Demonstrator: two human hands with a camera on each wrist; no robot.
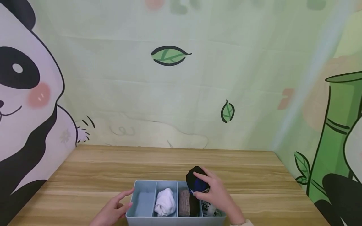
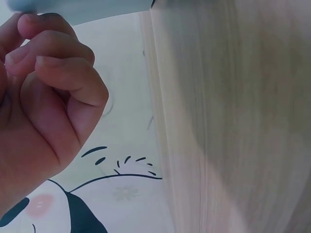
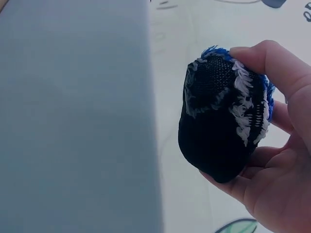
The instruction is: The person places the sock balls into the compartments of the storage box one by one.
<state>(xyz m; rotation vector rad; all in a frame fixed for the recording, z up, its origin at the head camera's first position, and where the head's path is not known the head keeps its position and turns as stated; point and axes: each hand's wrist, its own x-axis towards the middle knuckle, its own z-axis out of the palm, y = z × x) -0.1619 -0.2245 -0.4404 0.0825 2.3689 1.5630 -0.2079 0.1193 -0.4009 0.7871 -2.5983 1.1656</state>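
Observation:
My right hand (image 1: 213, 190) holds a rolled black sock (image 1: 196, 180) between thumb and fingers, above the right half of a blue-grey divided box (image 1: 142, 201). Blue and white loose threads show on the sock (image 3: 218, 116) in the right wrist view. At the box's left end wall, my left hand (image 1: 113, 208) touches the side with its index finger and thumb; its other fingers (image 2: 73, 80) are loosely bent. A white rolled cloth (image 1: 165, 202) lies in the second compartment from the left. The third holds a grey-brown and black bundle (image 1: 185, 202), and the rightmost a patterned black-and-white one (image 1: 209, 209).
The box stands on a wood-grain table (image 1: 113, 169) near its front edge. Behind the table hangs a pale green backdrop (image 1: 127, 103) with a printed panda at the left and bamboo at the right.

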